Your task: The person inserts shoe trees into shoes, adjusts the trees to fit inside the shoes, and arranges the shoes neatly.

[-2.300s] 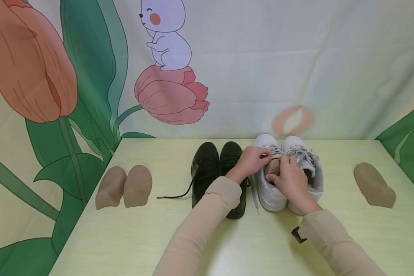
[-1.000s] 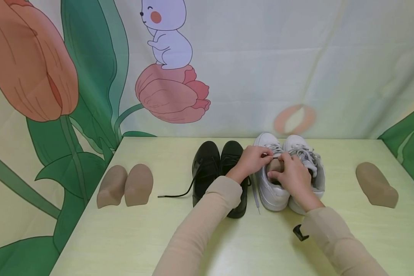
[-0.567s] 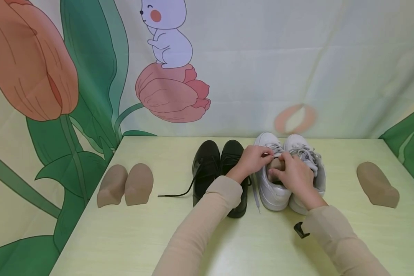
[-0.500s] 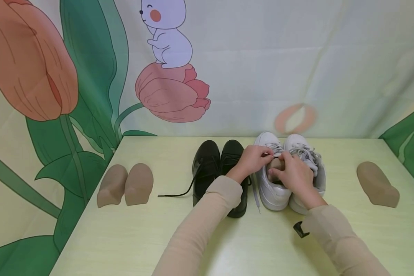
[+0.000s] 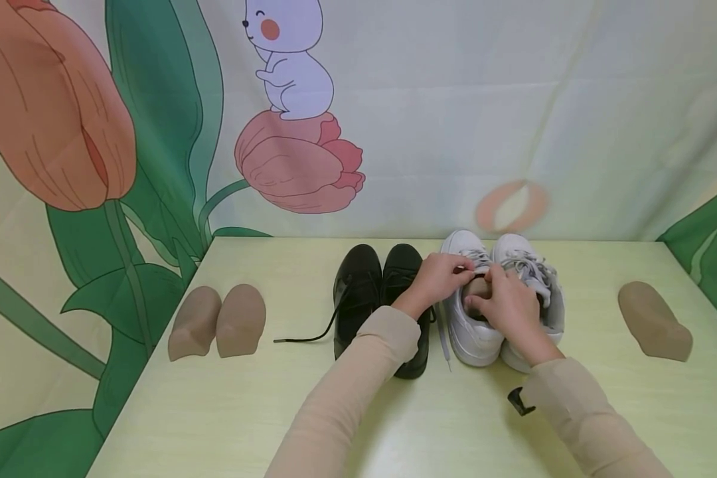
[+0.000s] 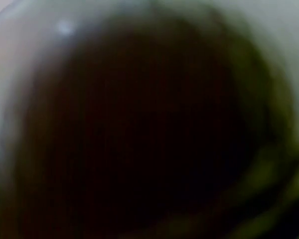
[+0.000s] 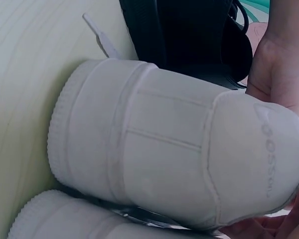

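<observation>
Both hands worked at the left white sneaker [image 5: 469, 325] of a white pair standing on the pale green desk [image 5: 227, 411], toes toward the backdrop. Left hand [image 5: 439, 277] pinched the sneaker's tongue or lace area near the top, fingers curled on it. Right hand [image 5: 510, 307] curled round a tan shoe insert [image 5: 477, 289] that sat partly inside the sneaker's opening, thumb against its near side. Right white sneaker [image 5: 534, 292] touched the left one, laces loose. A white lace end [image 5: 443, 342] trailed onto the desk between the white sneaker and the black shoes.

Right wrist view showed the white sneaker's heel [image 7: 179, 149] close up, the black shoe [image 7: 189, 40] just behind it, part of the left hand [image 7: 281, 74] at the edge. Left wrist view was dark and blurred, nothing could be told from it.

Black shoes [image 5: 379, 299] stood as a pair just left of the white pair, the left forearm's beige sleeve [image 5: 358, 372] crossing over the nearer one. A black lace [image 5: 311, 332] ran out leftward on the desk. Two more tan inserts [image 5: 218, 322] lay side by side, touching, well apart on the left. One tan insert [image 5: 654, 320] lay alone on the right side. Small black clip-like piece [image 5: 516, 401] showed by the right sleeve. Backdrop [image 5: 287, 119] had a cartoon rabbit on a pink tulip.
</observation>
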The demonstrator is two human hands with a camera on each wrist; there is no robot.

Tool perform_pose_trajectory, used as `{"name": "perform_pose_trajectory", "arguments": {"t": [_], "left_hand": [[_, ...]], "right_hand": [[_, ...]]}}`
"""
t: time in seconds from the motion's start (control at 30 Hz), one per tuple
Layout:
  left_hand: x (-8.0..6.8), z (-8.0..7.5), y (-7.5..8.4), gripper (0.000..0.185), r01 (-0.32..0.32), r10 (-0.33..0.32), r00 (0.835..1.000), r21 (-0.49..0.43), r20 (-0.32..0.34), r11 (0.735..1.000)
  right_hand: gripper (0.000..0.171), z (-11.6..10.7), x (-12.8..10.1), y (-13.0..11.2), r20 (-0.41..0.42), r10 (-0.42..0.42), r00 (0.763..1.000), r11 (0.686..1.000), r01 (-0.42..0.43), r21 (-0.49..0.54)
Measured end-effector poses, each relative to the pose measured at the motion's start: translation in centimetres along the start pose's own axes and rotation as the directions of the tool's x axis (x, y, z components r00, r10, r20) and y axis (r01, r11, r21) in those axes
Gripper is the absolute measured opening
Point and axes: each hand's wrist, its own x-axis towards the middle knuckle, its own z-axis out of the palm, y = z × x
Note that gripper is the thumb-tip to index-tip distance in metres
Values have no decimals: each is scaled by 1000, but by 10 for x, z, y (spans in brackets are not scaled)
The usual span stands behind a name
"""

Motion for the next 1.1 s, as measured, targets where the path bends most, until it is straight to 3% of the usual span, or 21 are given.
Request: {"name": "perform_pose_trajectory", "arguments": {"t": [0.27,0.53,0.83,1.1], "left_hand": [[0,-1,0,16,1,-1,1000,0,-5,1000],[-2,-1,-1,15,-11,10,1000,-37,-5,999],[-1,0,-1,16,-14,13,1000,-37,-7,999],[-1,0,0,16,-11,11,1000,-33,-8,999]], "right_hand": [[41,1,3,-3,18,35,999,999,-34,-24],[21,5,6,0,85,98,992,993,-92,-73],[18,5,6,2,90,72,993,995,-66,-69],[44,6,5,6,53,-28,998,998,31,-56]]}}
